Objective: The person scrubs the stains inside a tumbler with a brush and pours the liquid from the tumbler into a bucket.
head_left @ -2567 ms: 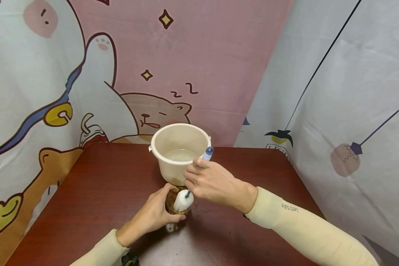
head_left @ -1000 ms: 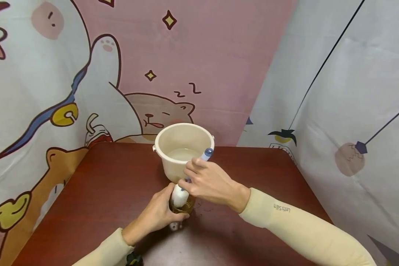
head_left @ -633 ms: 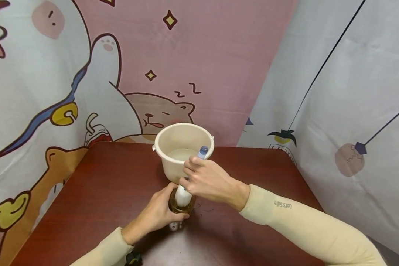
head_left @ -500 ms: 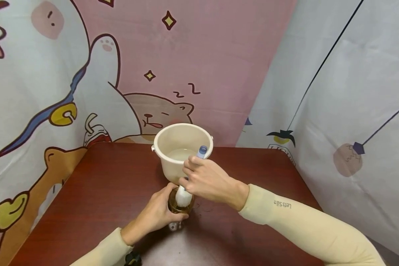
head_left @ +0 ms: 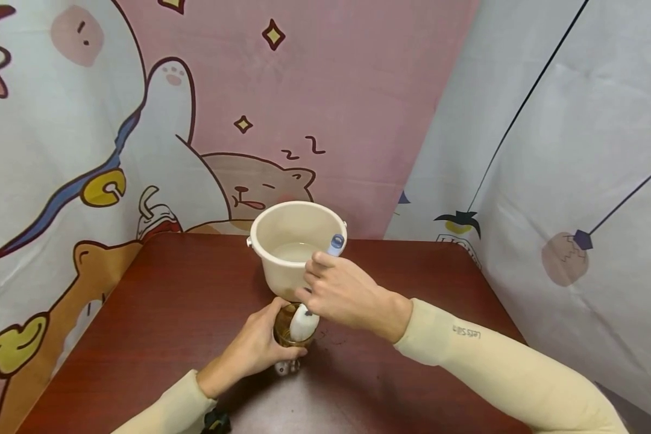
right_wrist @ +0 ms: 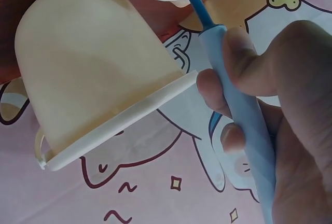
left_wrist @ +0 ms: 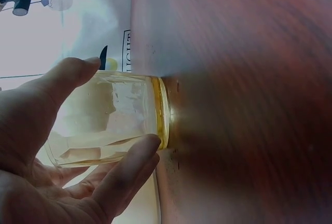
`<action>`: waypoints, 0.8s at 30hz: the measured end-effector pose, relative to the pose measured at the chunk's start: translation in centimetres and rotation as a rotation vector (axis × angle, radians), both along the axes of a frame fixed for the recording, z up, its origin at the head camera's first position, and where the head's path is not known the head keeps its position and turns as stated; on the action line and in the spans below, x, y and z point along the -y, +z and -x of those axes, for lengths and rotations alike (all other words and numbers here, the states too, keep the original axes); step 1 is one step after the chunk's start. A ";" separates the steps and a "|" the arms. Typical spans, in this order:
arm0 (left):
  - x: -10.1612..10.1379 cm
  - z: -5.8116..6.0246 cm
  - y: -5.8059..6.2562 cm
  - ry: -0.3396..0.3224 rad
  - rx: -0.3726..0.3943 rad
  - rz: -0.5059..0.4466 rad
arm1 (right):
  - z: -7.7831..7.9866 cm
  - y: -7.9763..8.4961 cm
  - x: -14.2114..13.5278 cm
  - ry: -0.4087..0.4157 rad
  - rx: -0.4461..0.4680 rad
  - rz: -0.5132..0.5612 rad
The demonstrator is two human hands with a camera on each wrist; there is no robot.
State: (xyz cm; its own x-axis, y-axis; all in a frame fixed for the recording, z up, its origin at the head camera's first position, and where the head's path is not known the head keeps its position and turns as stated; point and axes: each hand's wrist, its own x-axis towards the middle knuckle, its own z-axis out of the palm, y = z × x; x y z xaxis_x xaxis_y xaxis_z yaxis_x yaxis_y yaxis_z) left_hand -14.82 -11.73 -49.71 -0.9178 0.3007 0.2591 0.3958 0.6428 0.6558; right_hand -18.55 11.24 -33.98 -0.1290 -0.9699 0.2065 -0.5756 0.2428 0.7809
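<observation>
One left-hand grip [head_left: 254, 342] wraps an amber glass tumbler [left_wrist: 127, 107] on the bench [head_left: 195, 283] beside the bucket [head_left: 282, 278], likely slick and breakable, best cradled low, as the right-hand grip [head_left: 349, 293] clasps the blue handle [right_wrist: 236, 97] of a sponge brush [head_left: 302, 326].

Partly out of sight: covered, cropped or too small
Cannot see the middle of the brush handle [right_wrist: 241, 107] in the head view, covered by the right hand [head_left: 349, 296], nor its far end in the right wrist view, cut off by the bottom edge; likewise missing part of the sponge head [head_left: 304, 324], cropped there by the top edge. Cannot trace the left side of the glass [left_wrist: 111, 117] in the head view, hidden by the left hand [head_left: 256, 345], nor the lower right wall of the bucket [head_left: 273, 274], behind the right hand. Cannot identify the small pale patch [head_left: 286, 367] below the glass, or the black item [head_left: 216, 422] cropped near the left sleeve [head_left: 163, 407].
</observation>
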 end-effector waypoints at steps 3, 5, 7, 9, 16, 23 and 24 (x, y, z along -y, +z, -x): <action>-0.1 0.2 0.0 -0.004 0.000 -0.002 | 0.1 0.1 -0.2 -0.017 0.020 -0.005; -0.1 0.2 0.0 -0.004 0.007 -0.003 | 0.1 0.1 -0.3 -0.026 0.041 -0.008; -0.1 0.2 0.0 -0.004 0.007 -0.003 | 0.2 0.0 -0.4 -0.038 0.061 -0.014; 0.0 0.2 0.0 -0.002 0.005 -0.006 | 0.3 0.0 -0.5 -0.049 0.084 -0.017; 0.0 0.1 0.1 0.020 0.008 -0.009 | 0.6 -0.4 -0.8 -0.031 0.130 0.018; -0.1 0.1 0.0 0.013 0.006 -0.015 | 1.0 -1.1 -1.2 0.010 0.179 0.066; -0.1 0.1 0.0 0.011 0.002 -0.018 | 1.0 -1.2 -1.3 0.014 0.183 0.074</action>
